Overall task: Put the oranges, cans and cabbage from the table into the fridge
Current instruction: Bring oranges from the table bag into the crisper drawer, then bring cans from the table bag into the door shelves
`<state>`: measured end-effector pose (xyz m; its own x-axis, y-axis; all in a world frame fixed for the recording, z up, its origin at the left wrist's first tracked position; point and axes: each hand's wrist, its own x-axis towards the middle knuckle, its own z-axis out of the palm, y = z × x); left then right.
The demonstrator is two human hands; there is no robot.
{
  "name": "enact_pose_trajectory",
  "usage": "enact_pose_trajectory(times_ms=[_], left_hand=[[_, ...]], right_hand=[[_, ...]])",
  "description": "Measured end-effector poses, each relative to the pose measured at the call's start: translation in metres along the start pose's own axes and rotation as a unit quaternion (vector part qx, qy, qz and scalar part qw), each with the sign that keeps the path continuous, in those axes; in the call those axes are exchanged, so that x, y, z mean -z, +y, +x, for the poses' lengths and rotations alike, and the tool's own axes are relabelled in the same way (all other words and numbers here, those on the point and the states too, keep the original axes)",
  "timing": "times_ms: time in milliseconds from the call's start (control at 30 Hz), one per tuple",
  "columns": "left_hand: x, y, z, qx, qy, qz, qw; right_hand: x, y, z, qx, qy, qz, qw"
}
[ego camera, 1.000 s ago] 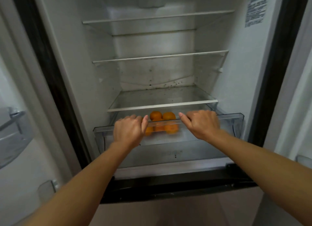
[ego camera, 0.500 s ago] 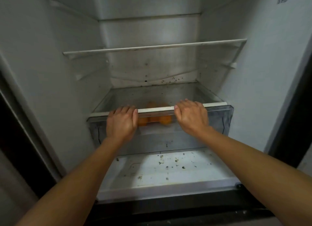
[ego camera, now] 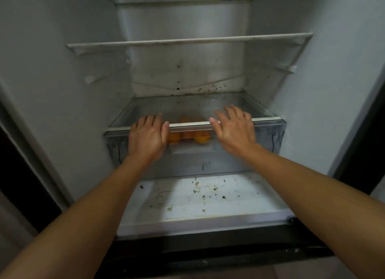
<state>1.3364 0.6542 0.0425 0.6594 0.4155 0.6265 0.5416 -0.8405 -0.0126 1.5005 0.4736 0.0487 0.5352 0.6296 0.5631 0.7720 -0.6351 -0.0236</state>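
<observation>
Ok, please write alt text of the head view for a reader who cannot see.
A left hand and a right hand, both open, are at the front rim of a clear fridge drawer holding oranges. Crumbs dot the floor below.

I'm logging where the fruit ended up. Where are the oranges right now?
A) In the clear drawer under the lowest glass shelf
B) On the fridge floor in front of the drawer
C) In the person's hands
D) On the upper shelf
A: the oranges show through the front wall of the clear drawer, between the left hand and the right hand.
</observation>
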Motion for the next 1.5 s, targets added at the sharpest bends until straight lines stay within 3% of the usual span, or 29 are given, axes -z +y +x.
enact_pose_trajectory(times_ms=[300, 500, 733, 1000, 1067, 1500], left_hand=[[0.049, 0.022, -0.104, -0.050, -0.031, -0.040, 0.997], [0.094, 0.021, -0.199, -0.003, -0.088, -0.055, 0.995], [0.155, 0.008, -0.333, 0.080, -0.150, 0.026, 0.985], [0.246, 0.002, -0.548, 0.253, -0.288, 0.119, 0.916], [0.285, -0.003, -0.599, 0.302, -0.314, 0.143, 0.888], [0.519, -0.046, -0.892, 0.556, -0.217, 0.167, 0.785]], right_hand=[[0.041, -0.005, -0.106, 0.031, -0.038, 0.011, 0.999], [0.070, -0.035, -0.160, 0.061, -0.085, 0.050, 0.993], [0.086, -0.098, -0.226, 0.201, -0.113, 0.094, 0.968], [0.087, -0.211, -0.371, 0.372, -0.184, 0.170, 0.894], [0.100, -0.252, -0.415, 0.418, -0.208, 0.208, 0.859], [0.270, -0.520, -0.637, 0.624, -0.152, 0.277, 0.714]])
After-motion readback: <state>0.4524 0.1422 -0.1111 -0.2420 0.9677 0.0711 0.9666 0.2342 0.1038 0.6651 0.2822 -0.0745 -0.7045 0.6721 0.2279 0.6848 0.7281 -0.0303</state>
